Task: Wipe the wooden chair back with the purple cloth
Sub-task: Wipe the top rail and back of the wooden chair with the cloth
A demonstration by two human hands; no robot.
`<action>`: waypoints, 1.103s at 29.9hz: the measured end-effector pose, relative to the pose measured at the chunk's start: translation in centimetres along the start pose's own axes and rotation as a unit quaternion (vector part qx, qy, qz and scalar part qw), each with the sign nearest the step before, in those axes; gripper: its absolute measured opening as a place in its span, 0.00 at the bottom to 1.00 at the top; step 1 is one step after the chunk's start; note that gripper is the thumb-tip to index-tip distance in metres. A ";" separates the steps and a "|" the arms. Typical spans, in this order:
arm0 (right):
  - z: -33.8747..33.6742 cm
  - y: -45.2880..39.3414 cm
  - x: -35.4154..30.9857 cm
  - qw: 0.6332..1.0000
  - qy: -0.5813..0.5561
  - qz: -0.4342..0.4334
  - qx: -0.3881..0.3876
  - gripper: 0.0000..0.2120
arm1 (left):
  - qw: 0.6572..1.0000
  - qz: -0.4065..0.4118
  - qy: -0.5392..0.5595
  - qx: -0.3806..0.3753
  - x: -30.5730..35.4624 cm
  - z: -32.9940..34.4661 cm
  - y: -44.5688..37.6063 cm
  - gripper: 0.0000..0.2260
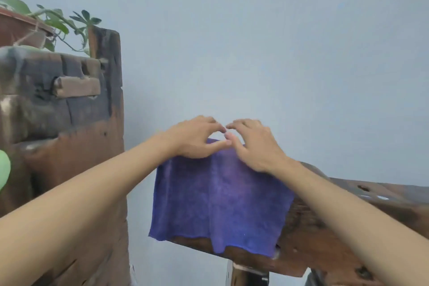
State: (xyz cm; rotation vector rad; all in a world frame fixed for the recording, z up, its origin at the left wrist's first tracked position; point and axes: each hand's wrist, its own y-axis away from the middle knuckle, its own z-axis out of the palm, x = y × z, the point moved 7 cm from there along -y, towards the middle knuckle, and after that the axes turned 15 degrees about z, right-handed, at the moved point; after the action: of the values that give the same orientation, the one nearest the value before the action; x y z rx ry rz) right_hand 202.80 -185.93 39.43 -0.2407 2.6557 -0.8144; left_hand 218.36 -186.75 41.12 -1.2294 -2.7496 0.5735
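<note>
Hands, two (197, 139) (255, 146), one purple cloth (220, 199)

Purple cloth (218, 202); dark brown chair back (325, 234).

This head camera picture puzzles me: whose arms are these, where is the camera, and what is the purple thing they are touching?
There is no machine here. The picture comes from one wide-angle camera worn on a person's head, looking forward and down, so the two bare arms reaching in from the bottom are the wearer's own. The left hand and right hand rest side by side, fingertips nearly meeting, on the top of a purple cloth. The cloth is draped over the top edge of a dark wooden chair back and hangs down its front. Neither hand is closed around it; they press flat on it. To the left stands a rough wooden post with a potted plant above. Behind is a plain pale wall.
</note>
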 end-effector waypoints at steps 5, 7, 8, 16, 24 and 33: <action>2.5 4.3 -0.4 0.997 0.077 -0.026 -0.007 0.43 | 0.993 0.036 -0.069 -0.091 0.8 3.3 1.9 0.54; 2.2 4.3 0.1 0.996 0.087 -0.013 0.031 0.46 | 0.991 0.037 -0.122 -0.053 1.2 3.4 1.1 0.55; 2.2 4.4 0.5 0.994 0.096 -0.011 0.044 0.46 | 0.989 0.039 -0.140 -0.031 1.5 3.6 0.8 0.55; 1.1 6.7 3.6 0.962 0.130 -0.055 0.236 0.27 | 0.973 0.069 -0.179 0.132 5.1 4.9 -0.7 0.47; -0.3 8.7 8.3 0.935 0.149 -0.064 0.316 0.27 | 0.963 0.079 -0.191 0.175 10.1 7.3 -3.3 0.43; -2.6 10.0 17.4 0.969 0.146 0.038 0.194 0.30 | 0.974 0.084 -0.164 0.132 17.1 10.9 -9.0 0.36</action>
State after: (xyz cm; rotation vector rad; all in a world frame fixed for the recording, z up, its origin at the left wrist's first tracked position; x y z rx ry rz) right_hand 185.19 -180.94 30.83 0.0883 2.6689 -1.4107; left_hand 198.06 -183.06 32.87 -1.4171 -2.7060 1.2172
